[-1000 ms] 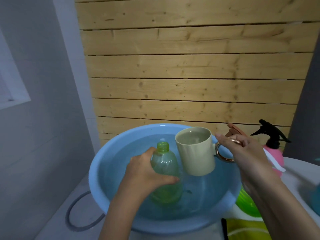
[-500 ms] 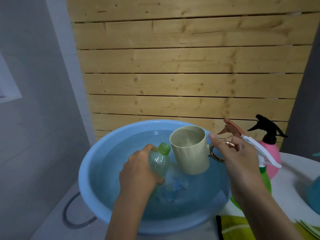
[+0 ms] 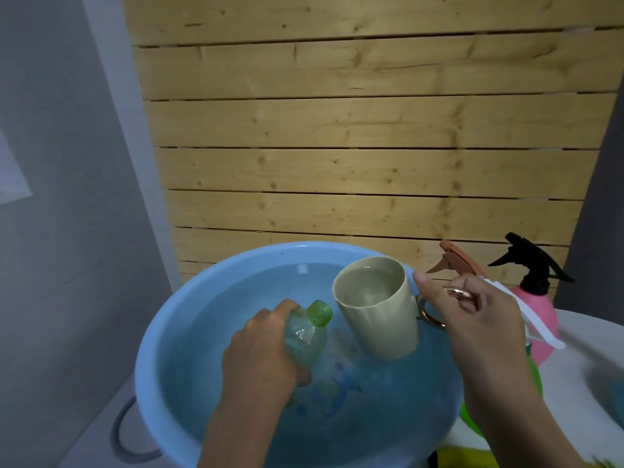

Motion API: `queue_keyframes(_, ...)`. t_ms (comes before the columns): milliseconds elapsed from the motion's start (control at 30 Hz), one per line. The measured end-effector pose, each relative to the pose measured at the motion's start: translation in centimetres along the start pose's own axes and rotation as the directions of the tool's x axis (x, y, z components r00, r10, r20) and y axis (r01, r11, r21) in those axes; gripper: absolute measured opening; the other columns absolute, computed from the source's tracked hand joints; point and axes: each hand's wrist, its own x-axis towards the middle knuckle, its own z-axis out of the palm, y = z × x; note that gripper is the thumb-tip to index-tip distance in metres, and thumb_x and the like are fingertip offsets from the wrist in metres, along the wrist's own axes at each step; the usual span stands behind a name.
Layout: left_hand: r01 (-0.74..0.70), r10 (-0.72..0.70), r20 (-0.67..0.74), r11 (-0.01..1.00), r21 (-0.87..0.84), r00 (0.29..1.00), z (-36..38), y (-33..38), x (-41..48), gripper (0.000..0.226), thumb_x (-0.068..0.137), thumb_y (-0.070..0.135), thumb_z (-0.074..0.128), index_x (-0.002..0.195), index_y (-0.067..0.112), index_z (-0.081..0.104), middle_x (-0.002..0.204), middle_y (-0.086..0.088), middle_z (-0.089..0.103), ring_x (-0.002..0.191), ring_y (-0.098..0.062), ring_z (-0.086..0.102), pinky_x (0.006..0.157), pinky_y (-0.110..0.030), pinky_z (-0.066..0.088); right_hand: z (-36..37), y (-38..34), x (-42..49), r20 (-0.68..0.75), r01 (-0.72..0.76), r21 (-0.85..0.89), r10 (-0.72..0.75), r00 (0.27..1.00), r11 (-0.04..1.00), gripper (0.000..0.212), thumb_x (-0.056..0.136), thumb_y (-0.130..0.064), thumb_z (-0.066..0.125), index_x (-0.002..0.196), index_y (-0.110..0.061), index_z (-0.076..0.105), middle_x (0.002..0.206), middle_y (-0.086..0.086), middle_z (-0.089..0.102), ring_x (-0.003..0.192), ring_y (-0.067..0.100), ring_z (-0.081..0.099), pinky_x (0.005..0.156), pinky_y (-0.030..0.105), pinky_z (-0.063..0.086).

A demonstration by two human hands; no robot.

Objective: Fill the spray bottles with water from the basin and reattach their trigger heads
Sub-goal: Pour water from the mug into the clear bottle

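A light blue basin (image 3: 158, 332) full of water fills the lower middle. My left hand (image 3: 260, 356) grips a clear green bottle (image 3: 309, 327) without its trigger head, tilted right, its base in the water and its open neck above the surface. My right hand (image 3: 472, 315) holds a beige mug (image 3: 376, 307) by its copper handle just right of the bottle's neck; the mug is upright and holds water. A pink spray bottle (image 3: 540, 319) with a black trigger head stands behind my right hand. A brown trigger head (image 3: 452, 258) and a white one (image 3: 526, 319) show beside it.
A wooden plank wall (image 3: 371, 146) stands close behind the basin. A grey wall lies to the left. A grey hose loop (image 3: 121, 437) sits under the basin's left side. A bright green bottle (image 3: 537, 376) and yellow cloth (image 3: 459, 459) are at the lower right on a white surface.
The bottle has tipped from upright to leaning right and sunk lower into the water. The mug stays beside its neck, slightly lower. The view has shifted.
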Motion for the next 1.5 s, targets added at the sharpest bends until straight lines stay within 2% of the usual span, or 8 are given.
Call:
queue_keyframes(167,-0.031,0.031,0.049,1.0,0.005,0.998,0.1,0.07,0.01,0.068,0.059,0.035,0.08,0.117,0.043,0.045,0.106,0.014,0.057,0.099,-0.017,0.056,0.073,-0.023,0.043,0.3,0.45,0.1,0.019,0.048,-0.046,-0.047,0.999,0.998,0.045,0.079,-0.026,0.075,0.053,-0.01,0.042,0.042,-0.011,0.033,0.046,0.005,0.029,0.044,0.015,0.024)
queue_keyframes(367,-0.008,0.033,0.139,0.985,-0.174,0.99,0.3,-0.21,0.04,0.064,0.05,0.037,0.086,0.105,0.041,0.052,0.096,0.017,0.058,0.092,-0.012,0.058,0.077,-0.026,0.051,0.44,0.17,0.02,-0.006,0.134,-0.127,-0.136,0.991,0.983,0.047,0.078,-0.025,0.076,0.051,-0.013,0.04,0.04,-0.01,0.037,0.043,0.006,0.033,0.043,0.014,0.026)
queue_keyframes(567,-0.024,0.073,0.181,0.965,-0.261,0.981,0.35,-0.26,0.18,0.068,0.046,0.04,0.09,0.105,0.041,0.055,0.095,0.018,0.058,0.091,-0.008,0.057,0.073,-0.023,0.048,0.29,0.27,0.15,-0.027,0.156,-0.125,-0.161,0.987,0.98,0.049,0.077,-0.024,0.077,0.051,-0.017,0.037,0.041,-0.008,0.036,0.045,0.009,0.031,0.045,0.016,0.023)
queue_keyframes(700,-0.027,0.093,0.195,0.947,-0.319,0.976,0.43,-0.18,0.17,0.065,0.047,0.039,0.09,0.102,0.04,0.055,0.095,0.019,0.059,0.088,0.001,0.055,0.067,-0.017,0.045,0.12,0.56,0.35,-0.016,0.151,-0.102,-0.154,0.988,0.983,0.043,0.077,-0.026,0.077,0.057,-0.005,0.047,0.046,-0.007,0.036,0.049,0.009,0.03,0.05,0.02,0.026)
queue_keyframes(867,-0.021,0.111,0.213,0.923,-0.385,0.971,0.41,0.03,0.03,0.065,0.047,0.04,0.091,0.102,0.039,0.056,0.096,0.019,0.059,0.088,0.006,0.053,0.067,-0.016,0.047,-0.15,0.13,0.17,-0.005,0.186,-0.12,-0.188,0.982,0.975,0.038,0.078,-0.026,0.076,0.065,0.003,0.055,0.058,0.015,0.048,0.053,0.009,0.037,0.05,0.017,0.029)
queue_keyframes(933,-0.012,0.11,0.223,0.916,-0.4,0.969,0.41,0.09,0.04,0.065,0.045,0.04,0.092,0.101,0.04,0.057,0.096,0.019,0.06,0.088,0.003,0.055,0.071,-0.019,0.05,-0.14,-0.03,0.09,-0.004,0.182,-0.122,-0.184,0.983,0.976,0.038,0.078,-0.025,0.076,0.065,0.003,0.054,0.058,0.016,0.049,0.053,0.008,0.037,0.05,0.016,0.03)
queue_keyframes(1233,-0.01,0.088,0.198,0.932,-0.363,0.976,0.44,0.16,0.13,0.075,0.029,0.053,0.078,0.099,0.045,0.053,0.096,0.019,0.061,0.091,-0.004,0.058,0.082,-0.034,0.053,-0.14,0.06,0.07,-0.019,0.178,-0.155,-0.184,0.983,0.972,0.037,0.077,-0.026,0.077,0.064,0.001,0.055,0.057,0.009,0.047,0.055,0.014,0.038,0.055,0.028,0.033)
queue_keyframes(1500,-0.039,0.072,0.137,0.973,-0.229,0.988,0.29,-0.05,0.13,0.066,0.048,0.042,0.086,0.103,0.045,0.05,0.098,0.02,0.057,0.096,-0.009,0.054,0.08,-0.031,0.049,-0.05,0.07,-0.13,-0.019,0.231,-0.22,-0.241,0.97,0.948,0.037,0.076,-0.026,0.078,0.062,-0.002,0.053,0.061,0.008,0.05,0.061,0.017,0.04,0.057,0.028,0.031)
